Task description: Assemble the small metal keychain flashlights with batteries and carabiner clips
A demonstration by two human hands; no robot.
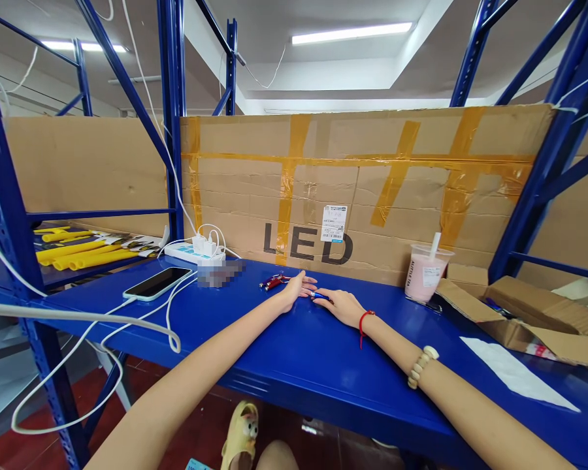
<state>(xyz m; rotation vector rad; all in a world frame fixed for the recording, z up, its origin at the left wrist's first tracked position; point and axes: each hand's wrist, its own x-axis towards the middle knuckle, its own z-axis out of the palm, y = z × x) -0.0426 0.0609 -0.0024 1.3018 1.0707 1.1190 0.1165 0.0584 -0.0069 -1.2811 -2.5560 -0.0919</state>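
A small blue pen-like object [320, 296] lies between my hands, low over the blue shelf top [274, 346]. My right hand [340, 305], palm down, has its fingers closed on one end of it. Opposite, my left hand [298, 291] rests on its side with fingers stretched out and apart, close to the object's other end; whether they touch it is hard to see. Several red and dark pens [275, 282] lie just left of my left hand, partly hidden by it.
At left are a phone [157, 283] with white cables, a power strip [191, 252] and yellow-handled tools [83, 253]. A pink drink cup [425, 274], open cardboard box [514, 320] and white paper [517, 372] stand right. A large cardboard panel [245, 196] closes the back between blue posts.
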